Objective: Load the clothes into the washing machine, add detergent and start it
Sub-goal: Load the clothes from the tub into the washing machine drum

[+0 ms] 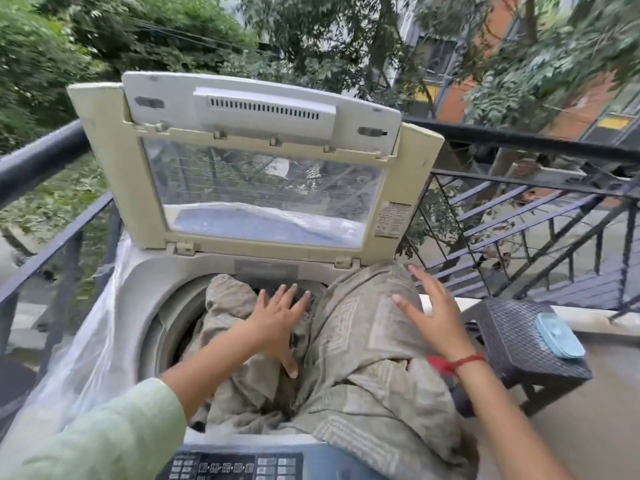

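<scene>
A top-loading washing machine stands in front of me with its lid folded up. A large beige patterned cloth fills the drum opening and spills over the machine's right and front rim. My left hand lies flat with spread fingers on the cloth inside the drum. Just above the bulging cloth at the right rim, my right hand hovers with its fingers spread. The dark control panel shows at the bottom edge. No detergent container is clearly in view.
A dark woven plastic stool stands to the right with a light blue object on it. Black metal balcony railing runs behind and to the left. Clear plastic sheeting hangs down the machine's left side.
</scene>
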Tool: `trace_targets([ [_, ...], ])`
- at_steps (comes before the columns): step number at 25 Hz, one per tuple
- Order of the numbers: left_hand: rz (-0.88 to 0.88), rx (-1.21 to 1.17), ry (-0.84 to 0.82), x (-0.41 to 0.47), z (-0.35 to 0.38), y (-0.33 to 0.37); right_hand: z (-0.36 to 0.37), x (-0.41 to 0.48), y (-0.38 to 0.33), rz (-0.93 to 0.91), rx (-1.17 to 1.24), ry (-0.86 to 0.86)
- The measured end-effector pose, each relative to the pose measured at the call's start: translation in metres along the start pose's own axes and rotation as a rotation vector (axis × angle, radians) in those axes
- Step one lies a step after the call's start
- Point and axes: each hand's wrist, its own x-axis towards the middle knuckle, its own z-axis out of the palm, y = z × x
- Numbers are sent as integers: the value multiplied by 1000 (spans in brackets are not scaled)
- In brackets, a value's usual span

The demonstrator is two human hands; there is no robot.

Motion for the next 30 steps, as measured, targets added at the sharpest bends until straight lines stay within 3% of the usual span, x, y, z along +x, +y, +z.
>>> trace_targets([
  [1, 102, -21, 0, 20, 14, 15, -2, 1, 17, 100, -22, -35],
  [4, 372, -233, -55, 56, 60, 38, 33, -19, 51, 389, 283, -294],
  [7, 371, -472, 19, 51, 73, 39, 35, -54, 64, 458, 454, -271],
  [10, 350, -579, 217, 29, 69, 39, 17, -75, 63, 467, 562, -343],
  [14, 308, -547, 374, 11, 35, 22, 26, -94, 56, 469, 340, -106],
  [18, 286, -602, 513, -11, -42, -15, -39, -49, 21, 501, 680, 358],
  [20, 312, -649, 583, -28, -68, -27, -88, -15, -7, 369, 587, 483],
  [21, 315, -667, 642, -36, -78, -34, -102, -1, -21, 269, 534, 411],
  [23, 289, -681, 756, -52, -95, -48, -89, 15, -35, 137, 254, 24],
  [25, 290, -643, 797, -73, -108, -66, -37, 14, -31, 156, 9, -387],
  [26, 293, -579, 788, -84, -110, -76, -6, 12, -21, 199, -36, -471],
  [27, 280, -479, 763, -93, -109, -86, 21, 10, -10, 202, -101, -446],
  [30, 144, -258, 668, -106, -88, -106, 61, 16, 8, 116, -325, -155],
])
